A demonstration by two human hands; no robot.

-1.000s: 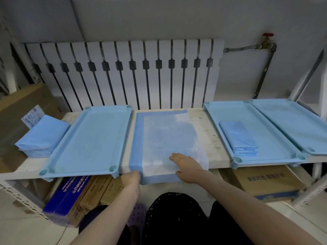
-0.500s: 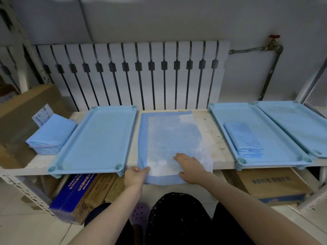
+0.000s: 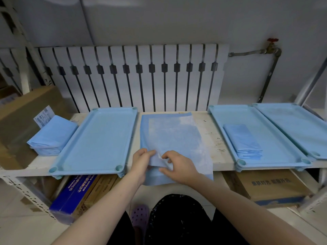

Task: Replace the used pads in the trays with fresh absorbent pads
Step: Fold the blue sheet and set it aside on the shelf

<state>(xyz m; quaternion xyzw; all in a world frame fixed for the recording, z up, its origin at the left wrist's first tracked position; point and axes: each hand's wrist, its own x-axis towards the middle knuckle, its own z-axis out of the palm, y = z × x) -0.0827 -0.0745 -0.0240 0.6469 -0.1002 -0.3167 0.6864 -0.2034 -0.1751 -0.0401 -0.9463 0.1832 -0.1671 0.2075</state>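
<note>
A blue absorbent pad (image 3: 174,137) with a whitish middle lies spread on the shelf between the trays, its near edge hanging over the front. My left hand (image 3: 141,160) pinches its near left corner, lifted and folded up. My right hand (image 3: 178,165) pinches the same near edge just to the right. An empty blue tray (image 3: 99,144) sits to the left. The tray (image 3: 261,137) on the right holds a folded pad (image 3: 242,140). A further blue tray (image 3: 297,128) overlaps it at the far right.
A stack of folded blue pads (image 3: 51,137) rests at the shelf's left end beside a brown carton (image 3: 23,110). Boxes (image 3: 265,186) stand under the shelf (image 3: 212,138). A white radiator (image 3: 138,76) runs behind. A black bag (image 3: 177,220) sits between my arms.
Both hands have come together at the pad's near left corner. The right hand went from pressing flat to pinching, and the corner is now lifted and folded.
</note>
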